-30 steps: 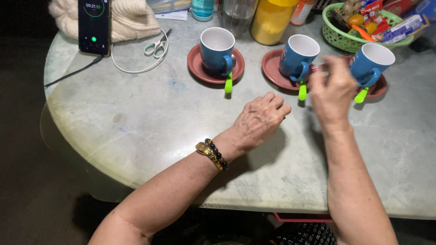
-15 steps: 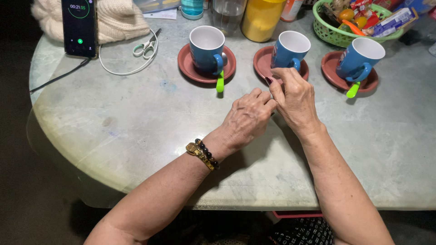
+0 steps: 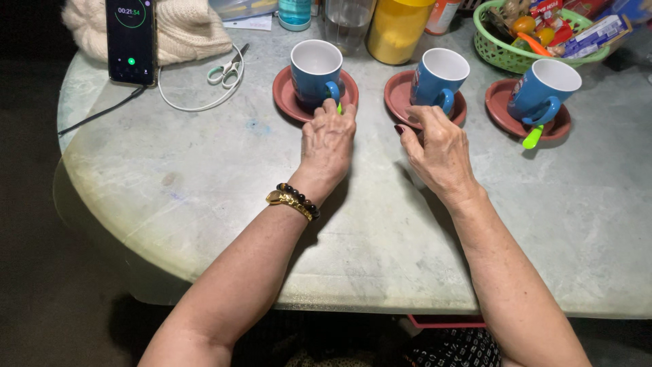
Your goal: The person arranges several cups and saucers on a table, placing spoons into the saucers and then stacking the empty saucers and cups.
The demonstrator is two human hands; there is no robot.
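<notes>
The left hand (image 3: pixel 328 139) has moved up, now pinching the green spoon (image 3: pixel 339 108) at the left blue mug (image 3: pixel 316 70); the right hand (image 3: pixel 435 146), loosely curled and empty, is resting beside the middle saucer (image 3: pixel 396 95) near the desk's (image 3: pixel 204 197) far edge.

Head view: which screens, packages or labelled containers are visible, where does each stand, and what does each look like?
Black upright phone: far left, leaning on cream knit, lit screen with green ring.
Yellow cylindrical container: far edge, behind the middle blue cup.
Packets in the green plastic basket: far right; red, white, blue wrappers.
Teal-labelled clear bottle: far edge, behind the left blue cup.
</notes>
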